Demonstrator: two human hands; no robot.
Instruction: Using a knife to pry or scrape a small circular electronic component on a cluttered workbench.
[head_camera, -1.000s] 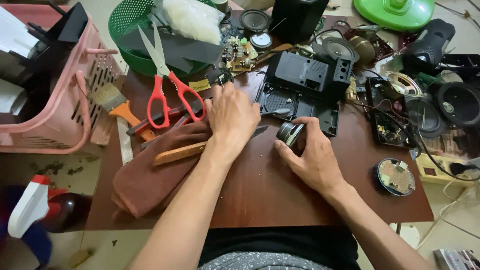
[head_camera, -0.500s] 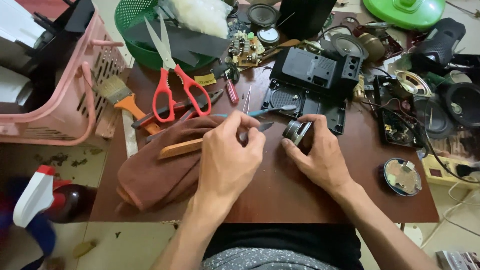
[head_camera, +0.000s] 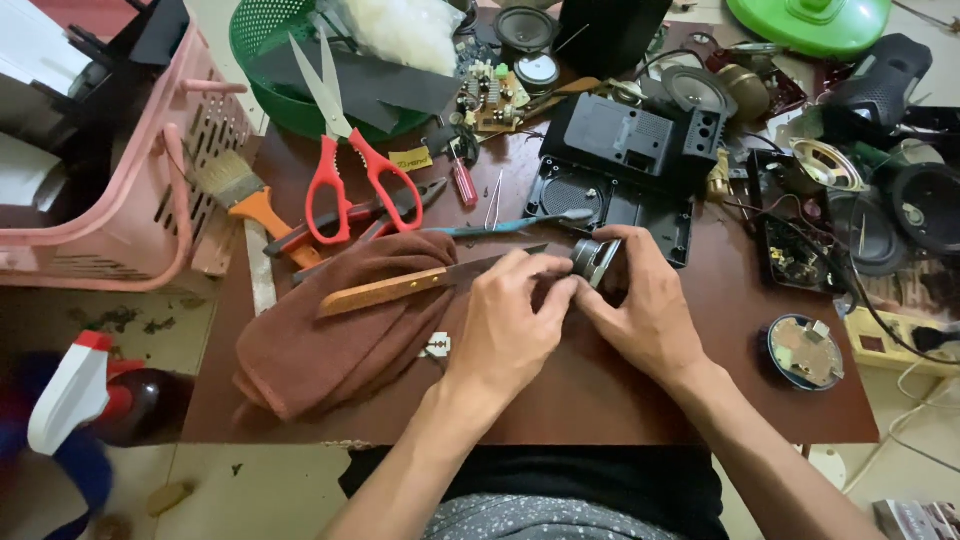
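Observation:
A small round metal speaker part (head_camera: 594, 260) sits on the brown table (head_camera: 600, 400) in front of me. My right hand (head_camera: 648, 312) wraps around it from the right. My left hand (head_camera: 508, 325) comes in from the left, thumb and fingers pinched against the part's left edge. A knife with a wooden handle (head_camera: 385, 291) lies across a brown cloth (head_camera: 330, 345); its blade runs under my left fingers. Whether those fingers also hold something small is hidden.
Red scissors (head_camera: 350, 180), pliers (head_camera: 405, 203), a red screwdriver (head_camera: 465, 184) and an orange-handled brush (head_camera: 250, 198) lie at the back left. A black plastic housing (head_camera: 628, 140) stands behind my hands. A pink basket (head_camera: 120, 190), green basket (head_camera: 262, 70), loose speakers, and a round disc (head_camera: 805, 350) crowd the edges.
My left hand left the scissors area and came right to the round part, closing its fingers on it. My right hand stayed on the part.

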